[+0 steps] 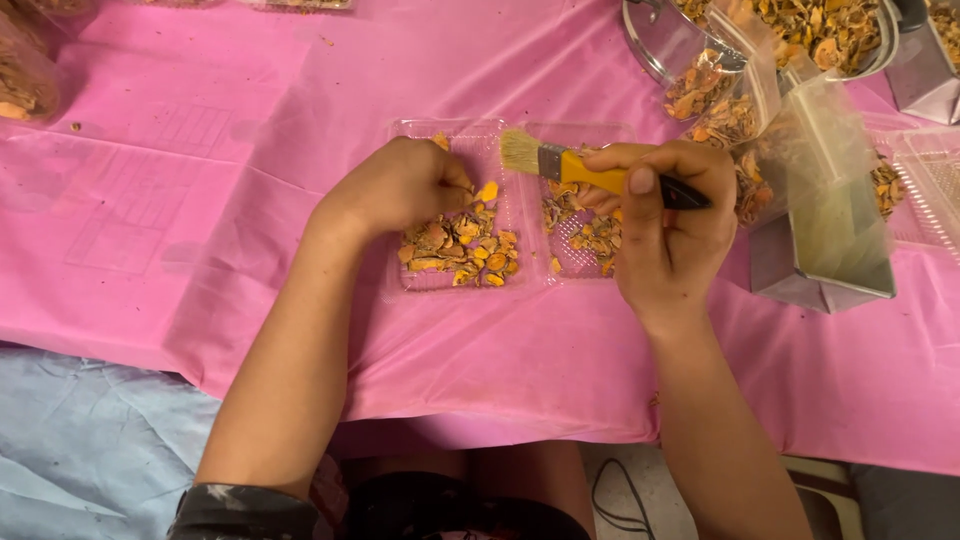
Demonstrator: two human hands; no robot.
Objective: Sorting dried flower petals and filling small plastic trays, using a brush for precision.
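Pink plastic sheeting [250, 130] covers a table seen from above, with two bare forearms reaching onto it. At the far left edge a clear bag [20, 75] of dried orange-brown pieces is cut off by the frame. The left hand [400, 185] rests over the left half of a clear plastic clamshell tray [455, 135], fingers curled in a loose fist; its fingertips are tucked out of sight, so whether they pinch a piece cannot be told. Below that hand lies a heap of dried yellow-orange slices [462, 252], wrinkled, irregular, some bright orange and some brown. The tray's right half holds a thinner scatter of the same slices, partly hidden by the right hand [665, 225]. That hand is closed around a small paintbrush [575, 165], thumb on top; the brush has pale bristles, a metal ferrule and a yellow handle with a dark end, and it points left above the tray. To the right stands a clear bag [790, 150] in a metal holder [815, 285], its contents blurred. At the top right a metal bowl [665, 50] of slices is cut off.
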